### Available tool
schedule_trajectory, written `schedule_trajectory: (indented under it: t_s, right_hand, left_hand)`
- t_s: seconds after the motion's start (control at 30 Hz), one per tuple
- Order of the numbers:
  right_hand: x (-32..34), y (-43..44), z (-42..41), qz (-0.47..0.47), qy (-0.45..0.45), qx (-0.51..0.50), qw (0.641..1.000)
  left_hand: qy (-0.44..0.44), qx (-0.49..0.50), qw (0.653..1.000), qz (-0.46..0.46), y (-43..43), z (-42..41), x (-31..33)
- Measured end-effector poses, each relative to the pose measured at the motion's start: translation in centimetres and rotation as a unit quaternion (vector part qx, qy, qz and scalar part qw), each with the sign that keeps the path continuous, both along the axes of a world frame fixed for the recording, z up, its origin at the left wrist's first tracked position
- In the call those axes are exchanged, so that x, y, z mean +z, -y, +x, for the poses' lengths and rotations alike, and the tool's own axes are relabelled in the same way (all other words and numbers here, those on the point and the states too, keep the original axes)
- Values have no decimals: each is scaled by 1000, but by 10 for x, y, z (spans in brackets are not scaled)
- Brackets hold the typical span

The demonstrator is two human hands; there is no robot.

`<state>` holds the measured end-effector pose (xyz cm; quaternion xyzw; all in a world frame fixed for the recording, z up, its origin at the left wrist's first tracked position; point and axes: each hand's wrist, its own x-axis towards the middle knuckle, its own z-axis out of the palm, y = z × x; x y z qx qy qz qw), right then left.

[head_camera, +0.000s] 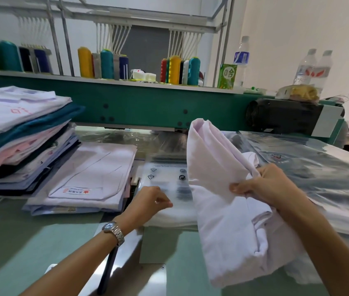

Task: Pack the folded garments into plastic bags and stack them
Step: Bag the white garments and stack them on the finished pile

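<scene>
My right hand [263, 184] grips a folded pale lilac garment [218, 189] and holds it tilted up above the table, its far end raised. My left hand [152, 199], with a wristwatch, pinches the near edge of a clear plastic bag [167, 176] printed with black recycling symbols, which lies flat beside the garment. A low stack of bagged white shirts [90, 176] with a red label sits to the left. At the right lies a stack of bagged garments [323, 167] in shiny plastic.
A tall pile of folded shirts [19, 129] in white, teal, pink and navy stands at far left. Behind runs a green embroidery machine beam [148, 103] with thread cones [173, 69], a green carton and water bottles [310, 67].
</scene>
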<state>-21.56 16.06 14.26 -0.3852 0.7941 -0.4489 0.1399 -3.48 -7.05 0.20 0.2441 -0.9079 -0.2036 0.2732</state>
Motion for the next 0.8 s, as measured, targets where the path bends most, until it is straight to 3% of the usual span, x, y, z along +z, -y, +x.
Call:
schedule_trajectory:
  t_s: [0.27,0.43,0.6,0.67,0.73,0.8]
  right_hand:
    - [4,-8,9,-9,33,40,999]
    - [3,-10,12,-12,30,44,998]
    - [-3,-13,10,5,34,58,998]
    - [-5,-13,10,17,36,66,997]
    - [-7,-14,10,22,42,78,996]
    - [-8,-15,11,24,49,87,995]
  left_hand:
    - [-15,39,991,128,0,1,3]
    - [10,46,941,334,7,-6,14]
    - [17,31,920,390,9,-5,19]
    - [40,23,957,288,7,-4,14]
    - [84,10,993,87,7,-3,10]
    - [115,-32,989,-82,3,-3,7]
